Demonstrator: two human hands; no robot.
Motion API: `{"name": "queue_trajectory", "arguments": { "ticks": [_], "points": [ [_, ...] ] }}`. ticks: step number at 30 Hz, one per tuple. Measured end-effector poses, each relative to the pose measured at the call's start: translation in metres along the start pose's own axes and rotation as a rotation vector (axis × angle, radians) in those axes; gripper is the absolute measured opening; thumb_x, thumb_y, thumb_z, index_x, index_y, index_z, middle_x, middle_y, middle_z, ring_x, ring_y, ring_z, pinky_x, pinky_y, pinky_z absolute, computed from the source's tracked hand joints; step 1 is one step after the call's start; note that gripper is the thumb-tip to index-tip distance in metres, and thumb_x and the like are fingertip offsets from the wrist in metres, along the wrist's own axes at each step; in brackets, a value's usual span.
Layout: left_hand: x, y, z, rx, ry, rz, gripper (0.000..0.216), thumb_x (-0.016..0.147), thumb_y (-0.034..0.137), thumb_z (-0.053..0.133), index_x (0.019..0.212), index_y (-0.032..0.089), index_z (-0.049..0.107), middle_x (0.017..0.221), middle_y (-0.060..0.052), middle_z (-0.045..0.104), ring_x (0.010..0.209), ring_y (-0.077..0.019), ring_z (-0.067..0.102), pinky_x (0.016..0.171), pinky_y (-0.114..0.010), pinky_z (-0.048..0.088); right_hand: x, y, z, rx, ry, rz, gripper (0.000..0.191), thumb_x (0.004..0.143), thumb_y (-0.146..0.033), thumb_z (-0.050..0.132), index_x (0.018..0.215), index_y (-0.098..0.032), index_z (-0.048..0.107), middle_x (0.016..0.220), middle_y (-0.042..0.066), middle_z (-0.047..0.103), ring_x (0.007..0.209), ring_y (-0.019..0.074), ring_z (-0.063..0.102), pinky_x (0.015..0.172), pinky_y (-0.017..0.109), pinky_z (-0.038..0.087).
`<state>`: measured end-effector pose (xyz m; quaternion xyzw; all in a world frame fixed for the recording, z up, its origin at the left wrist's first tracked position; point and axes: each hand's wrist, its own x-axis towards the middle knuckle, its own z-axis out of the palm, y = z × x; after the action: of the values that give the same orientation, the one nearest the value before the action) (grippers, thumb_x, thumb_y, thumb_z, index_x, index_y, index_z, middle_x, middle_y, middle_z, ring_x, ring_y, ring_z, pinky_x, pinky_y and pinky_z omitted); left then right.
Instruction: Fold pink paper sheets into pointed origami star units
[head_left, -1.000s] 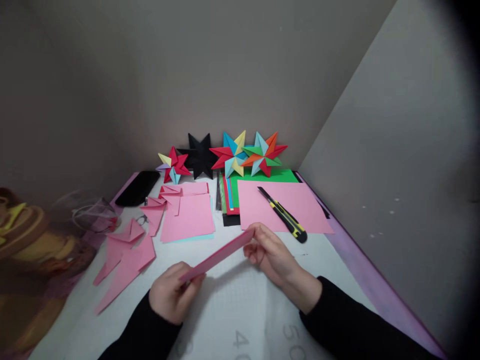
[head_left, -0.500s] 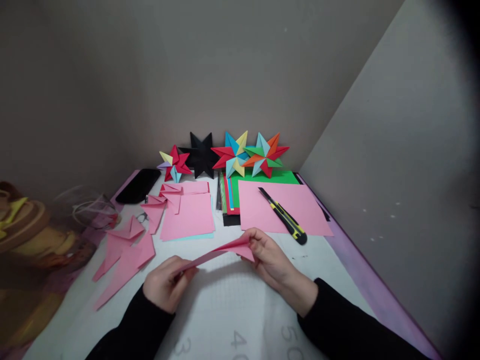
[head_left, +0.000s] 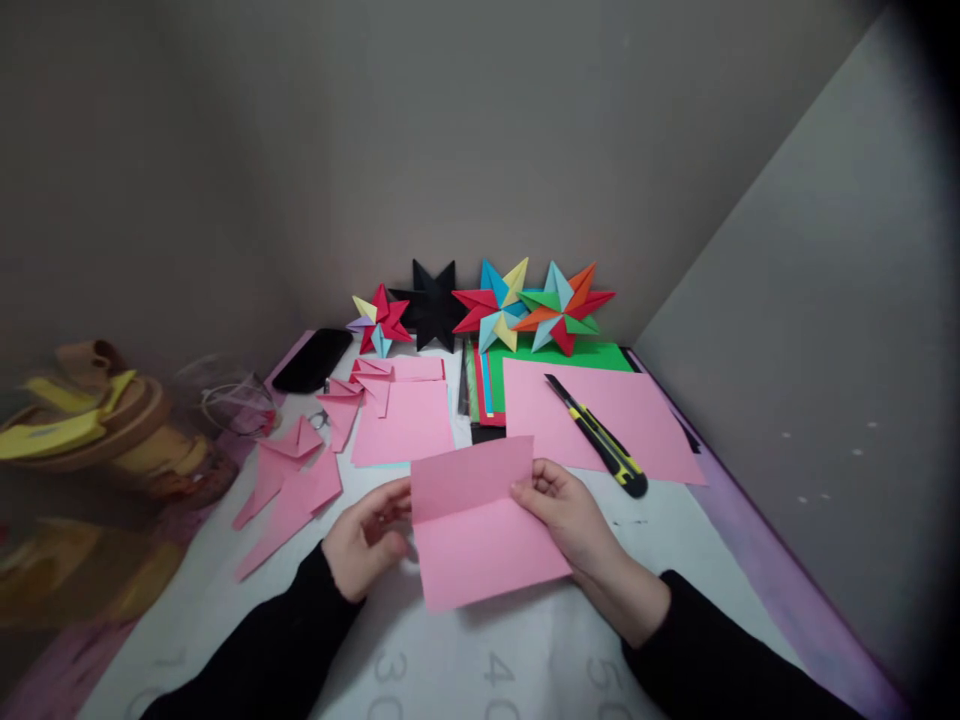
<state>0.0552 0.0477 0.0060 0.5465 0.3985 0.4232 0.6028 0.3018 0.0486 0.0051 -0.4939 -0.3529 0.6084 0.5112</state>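
Note:
A pink paper sheet point(head_left: 480, 525) with a crease across its middle is spread open over the white cutting mat point(head_left: 480, 660). My left hand point(head_left: 365, 540) pinches its left edge and my right hand point(head_left: 574, 515) pinches its right edge; both are closed on the paper. Beyond it lie a large pink sheet point(head_left: 600, 420) with a black-and-yellow utility knife point(head_left: 598, 437) on top, and a smaller pink square stack point(head_left: 405, 425).
Several folded pink pieces point(head_left: 289, 480) lie at the left. Colourful paper stars point(head_left: 559, 308) and a black star point(head_left: 433, 302) lean on the back wall above a coloured paper stack point(head_left: 487, 385). A black phone point(head_left: 311, 360) and a cluttered brown holder point(head_left: 97, 430) sit left. A wall rises at right.
The pink paper, held as a narrow folded strip a second ago, has been unfolded into a flat creased sheet. The view has shifted slightly left.

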Motion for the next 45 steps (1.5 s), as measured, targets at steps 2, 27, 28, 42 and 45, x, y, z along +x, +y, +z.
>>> {"name": "queue_trajectory", "arguments": {
  "ticks": [2, 27, 28, 42, 45],
  "points": [
    [0.001, -0.001, 0.001, -0.061, -0.043, -0.043, 0.067, 0.065, 0.057, 0.067, 0.116, 0.014, 0.057, 0.095, -0.012, 0.065, 0.071, -0.0176, 0.059, 0.053, -0.022, 0.044, -0.001, -0.002, 0.002, -0.025, 0.016, -0.019, 0.029, 0.063, -0.033, 0.076, 0.075, -0.017, 0.055, 0.066, -0.002, 0.059, 0.057, 0.0110, 0.053, 0.054, 0.022, 0.040],
    [0.000, -0.019, 0.031, -0.023, 0.389, -0.136, 0.043, 0.062, 0.031, 0.070, 0.098, 0.013, 0.054, 0.072, -0.002, 0.064, 0.052, -0.0093, 0.055, 0.048, -0.019, 0.042, -0.037, 0.015, 0.023, -1.146, -0.304, -1.129, 0.041, 0.082, -0.002, 0.044, 0.121, -0.014, 0.050, 0.117, 0.014, 0.059, 0.105, 0.0196, 0.058, 0.084, 0.032, 0.053],
    [-0.001, -0.022, 0.032, 0.001, 0.379, -0.112, 0.046, 0.064, 0.030, 0.069, 0.103, 0.013, 0.051, 0.073, -0.002, 0.063, 0.050, -0.0087, 0.054, 0.047, -0.019, 0.042, -0.035, 0.015, 0.022, -1.122, -0.289, -1.119, 0.038, 0.082, -0.003, 0.043, 0.117, -0.015, 0.053, 0.114, 0.013, 0.062, 0.102, 0.0188, 0.060, 0.083, 0.031, 0.054],
    [-0.004, -0.006, 0.005, 1.223, -0.085, 0.867, 0.028, 0.087, 0.011, 0.041, 0.097, 0.027, 0.063, 0.092, 0.001, 0.070, 0.110, -0.0185, 0.054, 0.108, -0.054, 0.006, -0.010, -0.005, -0.008, -1.208, -0.538, -1.098, 0.028, 0.080, -0.004, 0.043, 0.094, -0.017, 0.063, 0.099, 0.005, 0.068, 0.082, 0.0135, 0.063, 0.070, 0.026, 0.053],
    [-0.007, -0.012, 0.007, 1.251, -0.266, 0.763, 0.023, 0.089, 0.019, 0.044, 0.100, 0.026, 0.063, 0.102, -0.002, 0.068, 0.109, -0.0187, 0.054, 0.105, -0.048, 0.022, -0.008, -0.013, -0.011, -1.286, -0.563, -1.078, 0.026, 0.081, -0.006, 0.046, 0.091, -0.021, 0.065, 0.097, 0.002, 0.069, 0.077, 0.0147, 0.059, 0.068, 0.030, 0.050]
  ]
}}
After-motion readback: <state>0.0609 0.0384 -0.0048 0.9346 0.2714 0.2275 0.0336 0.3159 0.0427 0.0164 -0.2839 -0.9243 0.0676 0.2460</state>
